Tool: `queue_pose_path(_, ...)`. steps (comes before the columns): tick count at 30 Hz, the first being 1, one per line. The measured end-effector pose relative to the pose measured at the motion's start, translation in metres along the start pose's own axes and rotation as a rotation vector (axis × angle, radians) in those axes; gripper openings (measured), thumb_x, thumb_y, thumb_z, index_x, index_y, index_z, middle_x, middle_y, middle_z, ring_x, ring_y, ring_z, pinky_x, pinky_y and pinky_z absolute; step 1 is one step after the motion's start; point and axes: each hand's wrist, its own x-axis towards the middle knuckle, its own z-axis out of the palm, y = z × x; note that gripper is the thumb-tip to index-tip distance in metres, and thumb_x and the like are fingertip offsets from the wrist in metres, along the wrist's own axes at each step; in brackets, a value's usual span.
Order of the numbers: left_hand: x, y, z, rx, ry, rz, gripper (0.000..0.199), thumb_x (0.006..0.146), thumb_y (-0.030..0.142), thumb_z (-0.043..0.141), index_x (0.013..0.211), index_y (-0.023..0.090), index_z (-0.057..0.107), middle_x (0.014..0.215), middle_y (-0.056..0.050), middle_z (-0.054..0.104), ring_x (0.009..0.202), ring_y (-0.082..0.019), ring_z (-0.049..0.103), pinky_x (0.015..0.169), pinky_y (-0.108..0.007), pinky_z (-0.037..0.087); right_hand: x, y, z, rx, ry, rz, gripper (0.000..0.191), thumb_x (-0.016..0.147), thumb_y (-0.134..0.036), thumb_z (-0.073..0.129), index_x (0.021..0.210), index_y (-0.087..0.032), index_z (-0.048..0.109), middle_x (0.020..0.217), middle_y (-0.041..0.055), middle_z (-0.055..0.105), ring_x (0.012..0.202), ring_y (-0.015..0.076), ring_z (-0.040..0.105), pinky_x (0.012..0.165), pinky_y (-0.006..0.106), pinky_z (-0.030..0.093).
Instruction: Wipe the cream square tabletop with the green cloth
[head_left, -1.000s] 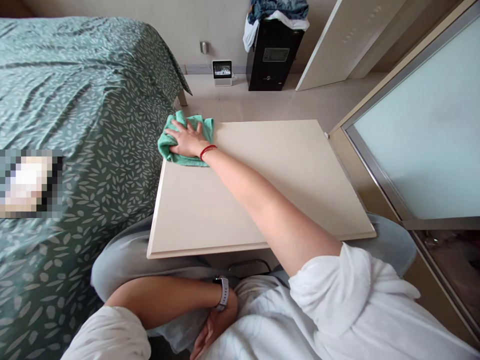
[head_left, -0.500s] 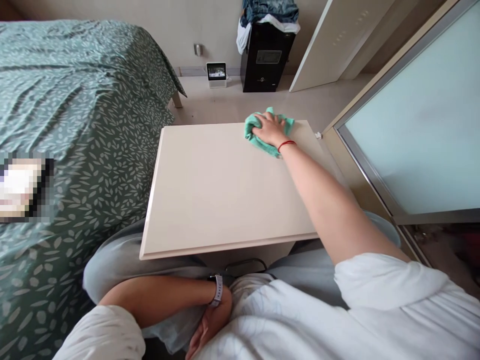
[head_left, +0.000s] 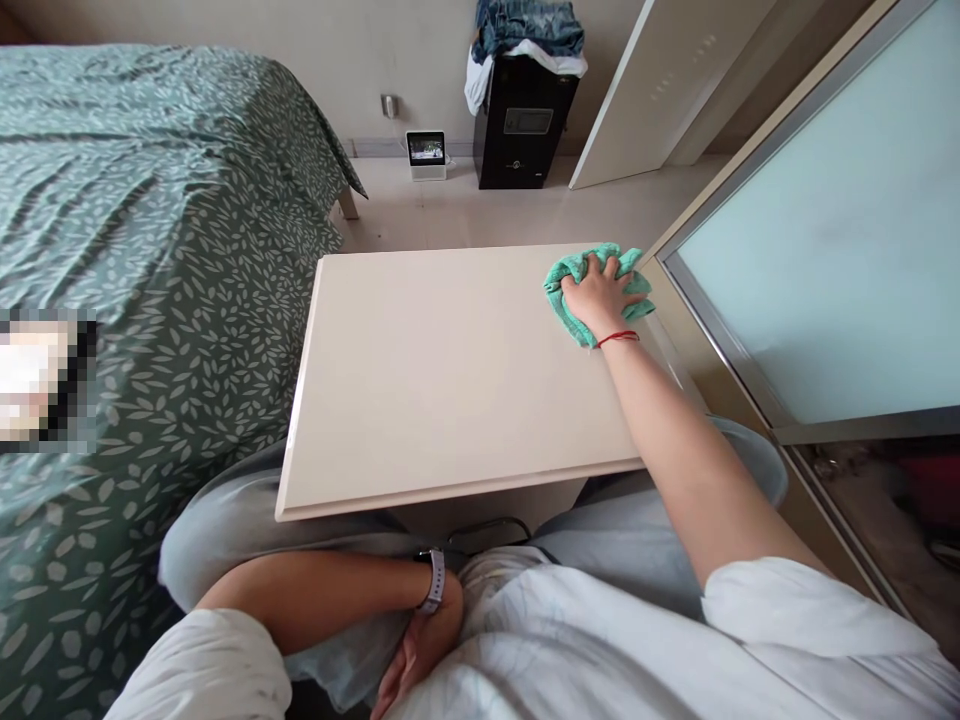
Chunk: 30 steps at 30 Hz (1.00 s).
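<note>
In the head view, the person's right hand (head_left: 598,300) lies with fingers spread over a green cloth (head_left: 571,268) at the table's (head_left: 450,370) far right corner. The left hand (head_left: 424,645) rests by the lap; its finger state cannot be told.

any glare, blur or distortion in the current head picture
Head view: soft, fairly even light on the pale tabletop, no strong glare there; right hand and green cloth look reasonably sharp; a pixelated patch covers part of the bed; shapes seem stretched toward the picture's edges.
</note>
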Motion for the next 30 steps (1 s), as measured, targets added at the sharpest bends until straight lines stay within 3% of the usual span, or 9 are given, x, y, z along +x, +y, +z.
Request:
queue_pose_path(3, -0.004, -0.006, 0.001, -0.122, 0.107, 0.052, 0.080, 0.093, -0.003, 0.038, 0.146, 0.028, 0.088, 0.115, -0.013, 0.096, 0.110, -0.044, 0.089, 0.085, -0.054, 0.075, -0.015, -0.015, 0.006, -0.025, -0.002, -0.065, 0.089, 0.118, -0.051, 0.048, 0.199, -0.014, 0.048, 0.206, 0.0330, 0.034, 0.189, 0.0692, 0.030, 0.134, 0.108, 0.035)
queue_pose_path(6, -0.005, -0.007, -0.002, -0.389, 0.401, -0.015, 0.079, 0.098, -0.002, 0.033, 0.159, 0.017, 0.080, 0.113, -0.017, 0.096, 0.106, -0.042, 0.091, 0.082, -0.050, 0.075, -0.028, -0.049, 0.019, 0.010, -0.001, -0.241, 0.088, 0.117, -0.056, 0.056, 0.195, -0.016, 0.053, 0.206, 0.0347, 0.036, 0.186, 0.0732, 0.033, 0.131, 0.114, 0.027)
queue_pose_path(9, -0.001, 0.000, -0.010, -0.669, 0.519, -0.144, 0.078, 0.102, 0.001, 0.027, 0.161, 0.012, 0.077, 0.107, -0.017, 0.095, 0.102, -0.042, 0.092, 0.079, -0.050, 0.076, -0.042, -0.104, 0.032, 0.056, -0.052, -0.420, 0.091, 0.116, -0.057, 0.063, 0.196, -0.016, 0.052, 0.208, 0.0341, 0.031, 0.188, 0.0721, 0.029, 0.134, 0.114, 0.020)
queue_pose_path(13, 0.004, 0.006, -0.016, -1.047, 0.606, -0.383, 0.060, 0.110, 0.011, 0.035, 0.129, 0.015, 0.092, 0.102, -0.019, 0.094, 0.102, -0.047, 0.090, 0.078, -0.056, 0.075, -0.065, -0.189, 0.046, 0.127, -0.135, -0.614, 0.096, 0.115, -0.059, 0.069, 0.197, -0.014, 0.049, 0.211, 0.0295, 0.028, 0.191, 0.0700, 0.022, 0.138, 0.112, 0.012)
queue_pose_path(15, 0.003, 0.001, -0.016, -1.074, 0.607, -0.300, 0.057, 0.105, 0.010, 0.045, 0.140, 0.016, 0.089, 0.106, -0.020, 0.095, 0.103, -0.049, 0.089, 0.078, -0.060, 0.075, -0.081, -0.225, 0.051, 0.136, -0.178, -0.692, 0.102, 0.115, -0.068, 0.069, 0.199, -0.014, 0.047, 0.213, 0.0238, 0.027, 0.191, 0.0688, 0.019, 0.141, 0.109, 0.011)
queue_pose_path(19, -0.002, -0.011, -0.014, -0.888, 0.497, -0.036, 0.090, 0.094, 0.010, 0.060, 0.183, 0.022, 0.059, 0.120, -0.020, 0.095, 0.108, -0.054, 0.088, 0.080, -0.066, 0.074, -0.120, -0.276, 0.059, 0.110, -0.265, -0.873, 0.110, 0.109, -0.085, 0.063, 0.202, -0.031, 0.043, 0.215, -0.0006, 0.028, 0.192, 0.0654, 0.012, 0.146, 0.104, 0.005)
queue_pose_path(21, -0.002, -0.012, -0.014, -0.859, 0.529, -0.065, 0.091, 0.096, 0.006, 0.053, 0.186, 0.021, 0.055, 0.121, -0.020, 0.095, 0.106, -0.052, 0.089, 0.079, -0.065, 0.075, -0.138, -0.287, 0.062, 0.086, -0.309, -0.972, 0.108, 0.107, -0.082, 0.064, 0.203, -0.038, 0.042, 0.215, -0.0066, 0.024, 0.195, 0.0621, 0.011, 0.150, 0.098, 0.006)
queue_pose_path(24, 0.000, -0.008, -0.014, -0.763, 0.555, -0.138, 0.082, 0.099, 0.000, 0.034, 0.175, 0.009, 0.063, 0.114, -0.022, 0.095, 0.105, -0.045, 0.091, 0.080, -0.057, 0.077, -0.150, -0.285, 0.062, 0.065, -0.350, -1.102, 0.104, 0.106, -0.069, 0.072, 0.202, -0.037, 0.047, 0.217, -0.0007, 0.017, 0.198, 0.0576, 0.014, 0.155, 0.089, 0.009)
queue_pose_path(30, 0.003, -0.005, -0.017, -0.383, 0.343, 0.081, 0.069, 0.095, 0.006, 0.051, 0.154, 0.019, 0.085, 0.119, -0.017, 0.096, 0.108, -0.047, 0.090, 0.083, -0.057, 0.076, -0.119, -0.225, 0.047, 0.102, -0.343, -1.139, 0.094, 0.109, -0.053, 0.080, 0.198, -0.037, 0.055, 0.214, 0.0088, 0.031, 0.195, 0.0587, 0.025, 0.155, 0.089, 0.010)
